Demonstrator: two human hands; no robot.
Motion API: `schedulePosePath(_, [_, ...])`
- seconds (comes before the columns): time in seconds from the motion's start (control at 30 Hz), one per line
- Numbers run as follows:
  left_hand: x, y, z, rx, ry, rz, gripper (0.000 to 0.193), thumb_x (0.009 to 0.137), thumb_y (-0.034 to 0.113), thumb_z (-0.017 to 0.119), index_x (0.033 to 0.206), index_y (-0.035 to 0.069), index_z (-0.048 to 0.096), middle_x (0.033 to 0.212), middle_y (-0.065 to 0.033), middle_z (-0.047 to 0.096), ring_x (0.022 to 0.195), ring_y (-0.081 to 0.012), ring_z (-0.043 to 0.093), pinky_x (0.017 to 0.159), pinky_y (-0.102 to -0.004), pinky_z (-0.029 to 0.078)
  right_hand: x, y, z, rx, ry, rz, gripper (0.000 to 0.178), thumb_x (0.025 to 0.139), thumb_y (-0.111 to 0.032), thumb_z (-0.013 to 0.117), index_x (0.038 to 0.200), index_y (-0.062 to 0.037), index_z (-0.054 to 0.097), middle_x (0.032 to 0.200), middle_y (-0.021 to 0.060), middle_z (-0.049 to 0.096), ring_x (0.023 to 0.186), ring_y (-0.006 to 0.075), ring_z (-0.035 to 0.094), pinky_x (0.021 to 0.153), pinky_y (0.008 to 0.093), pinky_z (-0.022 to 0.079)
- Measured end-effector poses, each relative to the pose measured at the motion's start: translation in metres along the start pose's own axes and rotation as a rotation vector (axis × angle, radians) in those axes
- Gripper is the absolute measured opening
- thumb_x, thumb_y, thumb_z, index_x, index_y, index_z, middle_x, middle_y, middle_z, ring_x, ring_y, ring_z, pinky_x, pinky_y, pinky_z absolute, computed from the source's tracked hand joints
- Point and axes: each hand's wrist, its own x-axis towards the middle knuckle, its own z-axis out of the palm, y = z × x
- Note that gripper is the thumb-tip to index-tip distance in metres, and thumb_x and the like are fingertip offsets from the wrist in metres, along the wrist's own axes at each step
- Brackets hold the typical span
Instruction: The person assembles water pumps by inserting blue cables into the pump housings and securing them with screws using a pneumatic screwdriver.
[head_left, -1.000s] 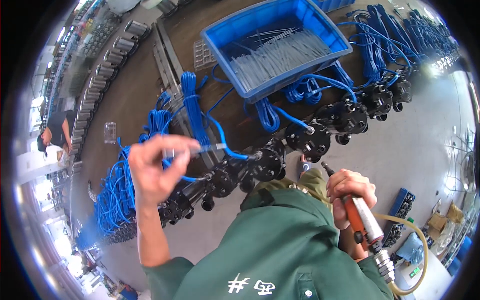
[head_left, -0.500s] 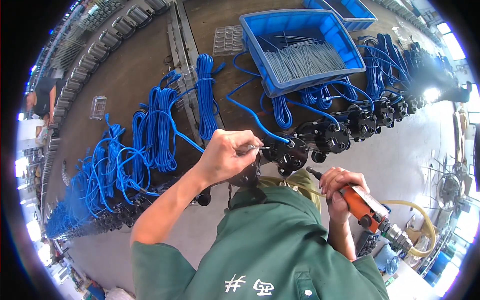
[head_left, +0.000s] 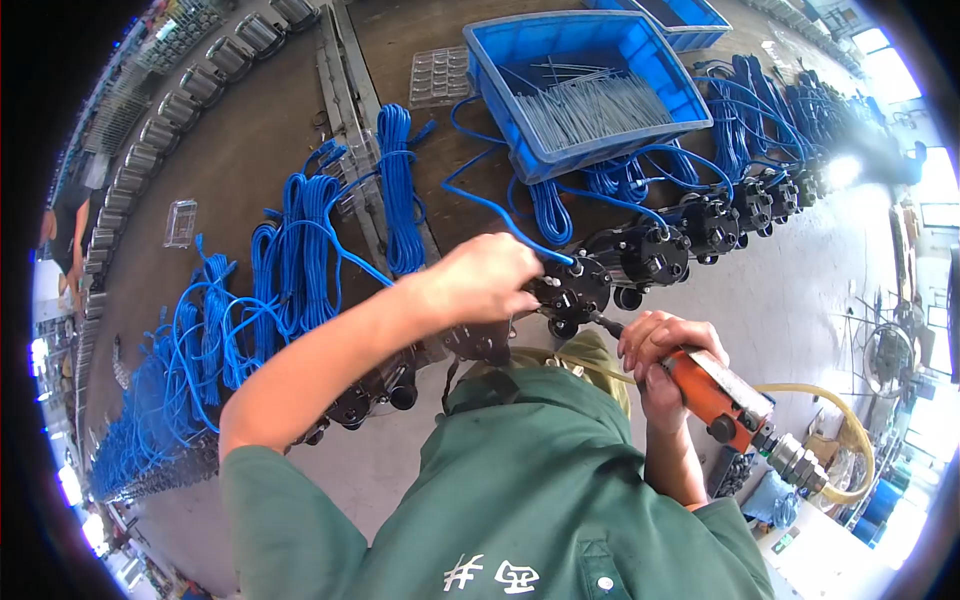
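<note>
My left hand (head_left: 488, 280) reaches to the end of a black motor-like unit (head_left: 585, 290), its fingers pinched together at the near-left side of the round face. What they hold is hidden by the hand. A blue cable (head_left: 510, 220) runs into the top of this unit. My right hand (head_left: 665, 355) is wrapped round an orange air-powered driver (head_left: 715, 400). The driver's dark tip points at the lower right of the same round face, close to it. A yellowish hose (head_left: 850, 430) leaves the driver's rear fitting.
A blue crate (head_left: 490, 95) of thin metal rods (head_left: 595, 110) stands on the brown bench (head_left: 260, 130). More black units (head_left: 650, 255) line the bench edge, with bundled blue cables (head_left: 400, 200) behind them. Steel cylinders (head_left: 180, 108) form a row at the far left. Another person (head_left: 72, 225) stands there.
My left hand has moved right onto the unit's face; a thin metal piece seen in its fingers earlier is now hidden. My right hand has brought the driver tip up and left, nearer the unit.
</note>
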Motion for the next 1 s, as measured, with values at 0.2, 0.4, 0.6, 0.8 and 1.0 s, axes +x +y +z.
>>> schedulePosePath(0.2, [0.022,-0.116,0.034,0.061,-0.261,-0.009,0.021,0.085,0.017,0.072,0.097,0.0,0.07,0.086,-0.0191,0.072,0.085,-0.0384,0.071,0.077,-0.0464,0.057,0.0,0.001,0.006,-0.005,-0.009,0.002,0.025,0.077,0.004,0.061,0.102,0.0034,0.057,0.065,0.0075,0.059,0.056,0.0187,0.058,0.061,0.0356,0.055])
schedulePosePath(0.4, [0.021,-0.137,0.114,-0.102,-0.191,0.12,0.012,0.077,0.015,0.072,0.082,0.004,0.072,0.081,-0.0191,0.067,0.081,-0.0396,0.067,0.07,-0.0469,0.054,0.01,0.002,0.018,-0.131,-0.097,0.019,0.018,0.09,-0.011,0.069,0.098,-0.0005,0.057,0.062,0.0052,0.059,0.054,0.0176,0.059,0.058,0.0341,0.053])
schedulePosePath(0.6, [0.016,-0.13,0.123,-0.227,-0.071,0.106,0.013,0.081,0.016,0.069,0.082,0.003,0.073,0.082,-0.0186,0.068,0.082,-0.0392,0.067,0.074,-0.0477,0.054,0.022,0.021,0.029,-0.066,-0.084,0.009,0.027,0.07,0.006,0.058,0.097,0.007,0.06,0.063,0.0091,0.06,0.055,0.0224,0.062,0.06,0.0358,0.058])
schedulePosePath(0.8, [0.013,-0.149,0.145,-0.181,-0.024,0.145,0.016,0.081,0.017,0.069,0.079,0.002,0.072,0.081,-0.018,0.069,0.082,-0.0394,0.067,0.074,-0.0485,0.054,0.035,0.049,0.046,-0.104,-0.143,0.13,0.019,0.088,-0.003,0.063,0.105,0.0008,0.054,0.068,0.0072,0.059,0.06,0.0175,0.058,0.067,0.0378,0.055])
schedulePosePath(1.0, [0.015,-0.153,0.154,-0.071,-0.045,0.187,0.016,0.08,0.017,0.069,0.074,0.003,0.073,0.079,-0.0188,0.069,0.081,-0.0398,0.068,0.073,-0.0485,0.055,0.031,0.077,0.045,-0.341,-0.249,0.175,0.022,0.082,0.003,0.059,0.104,0.0063,0.058,0.072,0.0105,0.062,0.063,0.0167,0.061,0.069,0.0333,0.058])
